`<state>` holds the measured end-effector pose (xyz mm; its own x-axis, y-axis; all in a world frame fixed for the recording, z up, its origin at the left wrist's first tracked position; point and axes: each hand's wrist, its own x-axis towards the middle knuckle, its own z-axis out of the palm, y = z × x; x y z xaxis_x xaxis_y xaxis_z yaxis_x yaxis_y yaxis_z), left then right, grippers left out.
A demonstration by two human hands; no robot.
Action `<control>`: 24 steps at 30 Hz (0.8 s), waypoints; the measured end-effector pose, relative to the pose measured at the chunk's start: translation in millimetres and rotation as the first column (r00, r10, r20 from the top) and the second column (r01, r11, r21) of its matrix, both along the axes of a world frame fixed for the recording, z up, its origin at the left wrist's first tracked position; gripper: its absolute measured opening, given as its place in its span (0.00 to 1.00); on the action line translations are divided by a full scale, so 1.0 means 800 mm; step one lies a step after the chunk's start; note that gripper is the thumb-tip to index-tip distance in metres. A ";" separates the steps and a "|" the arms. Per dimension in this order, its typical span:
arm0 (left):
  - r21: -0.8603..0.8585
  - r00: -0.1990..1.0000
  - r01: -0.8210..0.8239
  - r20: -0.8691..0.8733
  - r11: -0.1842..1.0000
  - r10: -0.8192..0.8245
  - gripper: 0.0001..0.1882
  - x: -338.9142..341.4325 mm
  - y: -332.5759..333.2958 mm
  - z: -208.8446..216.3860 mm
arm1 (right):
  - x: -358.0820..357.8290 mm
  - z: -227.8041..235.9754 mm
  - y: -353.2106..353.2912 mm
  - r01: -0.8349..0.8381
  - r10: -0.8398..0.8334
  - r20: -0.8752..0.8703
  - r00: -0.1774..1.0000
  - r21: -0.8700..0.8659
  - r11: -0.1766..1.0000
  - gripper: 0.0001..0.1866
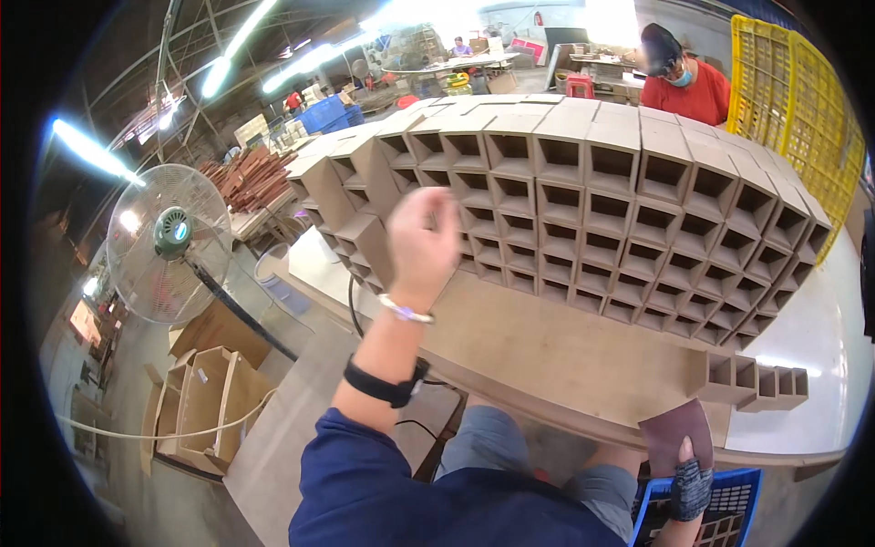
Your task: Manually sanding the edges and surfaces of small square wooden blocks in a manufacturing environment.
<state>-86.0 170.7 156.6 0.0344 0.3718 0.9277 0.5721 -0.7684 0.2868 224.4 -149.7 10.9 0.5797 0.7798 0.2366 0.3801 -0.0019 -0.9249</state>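
Note:
My left hand [424, 239] is raised in front of a large stack of small square grey-brown boxes [583, 196], their open ends toward me. Its fingers are curled in, slightly blurred, and nothing shows in them. Low on the right, beyond the table's front edge, my right hand [690, 479] wears a grey fingerless glove. It grips a flat, dark reddish-brown sheet [676, 436], perhaps sandpaper, with the thumb lying on top. Close above that sheet, a short row of several small boxes [747, 379] rests on the table [547, 342].
A blue crate [752, 483] stands below the right hand. Tall yellow crates [788, 109] rise at the far right, beside a person in red [688, 91] behind the stack. To the left are a standing fan [171, 232] and an open cardboard carton [214, 401].

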 end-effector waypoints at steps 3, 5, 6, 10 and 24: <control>-0.133 0.900 -0.281 0.306 0.950 0.309 0.05 -0.100 0.037 -0.034 | -0.009 -0.002 0.018 -0.022 0.020 -0.334 0.942 0.000 1.000 0.23; -0.242 0.814 -0.270 0.459 0.932 0.355 0.10 -0.142 0.048 -0.064 | -0.015 -0.002 0.028 -0.027 0.025 -0.527 0.849 0.005 1.000 0.24; -0.305 0.783 -0.260 0.488 0.916 0.385 0.12 -0.157 0.055 -0.079 | -0.017 -0.001 0.030 -0.034 0.037 -0.599 0.800 0.016 0.999 0.24; -0.426 0.807 -0.491 0.106 0.759 0.582 0.16 -0.154 0.071 -0.112 | -0.024 0.006 0.037 -0.081 0.165 -0.778 0.606 0.146 0.986 0.27; -0.506 0.878 0.450 0.403 0.736 -0.260 0.09 -0.003 -0.094 -0.137 | -0.042 0.036 0.045 -0.128 0.335 -0.772 0.540 0.318 0.939 0.30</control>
<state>-88.7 95.4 46.8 0.0447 0.8449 0.5330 0.1091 -0.5345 0.8381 190.8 -113.9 39.4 0.4098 0.9095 -0.0695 -0.5638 0.1926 -0.8031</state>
